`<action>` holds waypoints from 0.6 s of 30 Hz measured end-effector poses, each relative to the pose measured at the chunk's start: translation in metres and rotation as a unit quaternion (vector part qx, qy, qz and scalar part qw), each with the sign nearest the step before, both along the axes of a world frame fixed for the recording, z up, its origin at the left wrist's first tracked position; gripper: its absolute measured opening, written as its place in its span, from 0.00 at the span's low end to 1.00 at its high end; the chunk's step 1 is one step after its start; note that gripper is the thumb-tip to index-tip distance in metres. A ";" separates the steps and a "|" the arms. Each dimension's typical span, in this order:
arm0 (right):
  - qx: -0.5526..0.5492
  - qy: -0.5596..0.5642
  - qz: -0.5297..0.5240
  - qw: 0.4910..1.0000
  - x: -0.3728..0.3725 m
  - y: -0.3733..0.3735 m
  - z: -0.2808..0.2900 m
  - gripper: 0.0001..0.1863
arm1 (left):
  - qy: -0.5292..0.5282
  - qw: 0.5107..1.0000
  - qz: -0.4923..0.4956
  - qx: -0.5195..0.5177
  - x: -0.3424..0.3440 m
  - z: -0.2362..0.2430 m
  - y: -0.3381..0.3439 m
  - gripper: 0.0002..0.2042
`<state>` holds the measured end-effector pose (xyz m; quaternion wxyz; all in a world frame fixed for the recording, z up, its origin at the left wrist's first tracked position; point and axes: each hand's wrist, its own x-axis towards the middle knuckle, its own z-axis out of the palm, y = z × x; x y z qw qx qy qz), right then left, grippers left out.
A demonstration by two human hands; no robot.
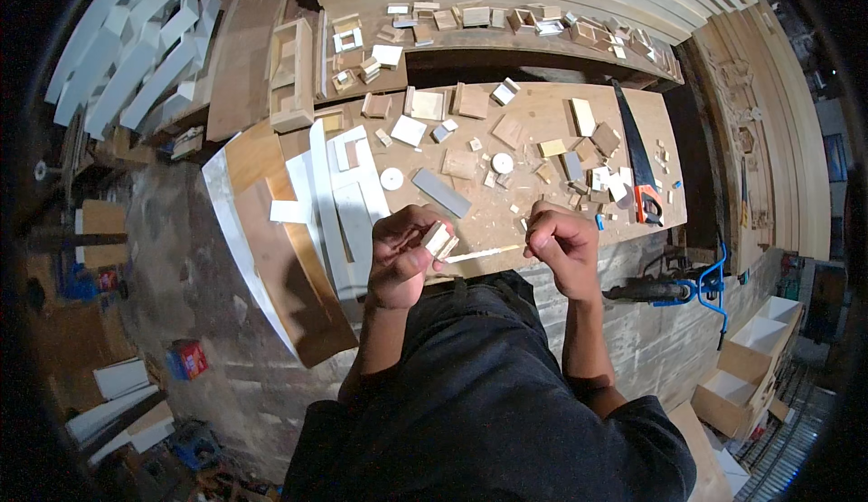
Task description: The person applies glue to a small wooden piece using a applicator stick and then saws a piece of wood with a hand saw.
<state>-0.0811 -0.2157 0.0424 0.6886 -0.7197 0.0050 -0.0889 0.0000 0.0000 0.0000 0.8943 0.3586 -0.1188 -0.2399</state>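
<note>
My left hand [402, 253] is closed around a small pale wooden block [439, 241] with a stepped or grooved shape, held up over the near edge of the workbench [479, 208]. My right hand [562, 247] is raised to its right, thumb and fingertips pinched together. A tiny bit of something seems to show at those fingertips, too small to name. Between the hands, a thin pale strip [484, 254] runs along the bench edge; whether either hand touches it I cannot tell. Beyond the left hand lies a grey rectangular block [441, 193].
A handsaw [638, 154] with an orange-and-black handle lies at the bench's right. Small wood offcuts and two white discs, one a white disc [391, 178], are scattered about. Long white boards [330, 203] lean at the left. A shelf [561, 48] behind holds several little wooden boxes.
</note>
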 end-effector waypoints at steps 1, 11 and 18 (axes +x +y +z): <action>-0.001 0.000 0.000 1.000 0.000 0.001 0.001 0.11 | -0.003 1.000 0.005 0.003 -0.001 0.000 -0.001 0.17; -0.036 -0.012 -0.024 0.999 -0.001 -0.002 0.002 0.10 | -0.038 0.999 -0.014 0.010 0.001 0.000 0.004 0.18; -0.050 -0.005 -0.034 0.998 -0.016 0.002 0.017 0.16 | -0.077 0.996 -0.019 0.038 -0.004 -0.003 0.006 0.19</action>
